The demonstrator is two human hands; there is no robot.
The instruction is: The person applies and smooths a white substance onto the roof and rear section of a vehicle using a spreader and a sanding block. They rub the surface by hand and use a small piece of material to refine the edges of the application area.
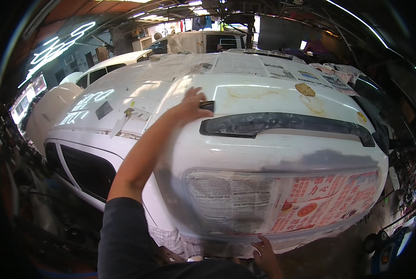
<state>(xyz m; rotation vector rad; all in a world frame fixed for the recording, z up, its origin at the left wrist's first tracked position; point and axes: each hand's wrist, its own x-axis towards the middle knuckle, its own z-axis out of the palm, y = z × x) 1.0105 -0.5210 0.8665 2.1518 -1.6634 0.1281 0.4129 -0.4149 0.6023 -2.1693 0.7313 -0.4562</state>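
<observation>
My left hand (189, 108) is stretched out over the white car roof (170, 135), its fingers curled round a small dark block (208, 106). The block rests on the white panel, just off the left end of a long dark grey curved trim piece (287, 122) with dusty smudges. Low in the view, my right hand (265, 256) has its fingers apart and holds nothing. It is close to the lower edge of the masked window, where newspaper (231, 200) and red-printed paper (326, 197) lie under clear film.
A tan flat piece (305, 89) lies near yellowish stains on the panel. A dark square sheet (104, 110) and paper scraps (132, 113) rest on the roof to the left. Newspaper sheets (245, 64) cover the far part. Other vehicles (208, 42) stand behind.
</observation>
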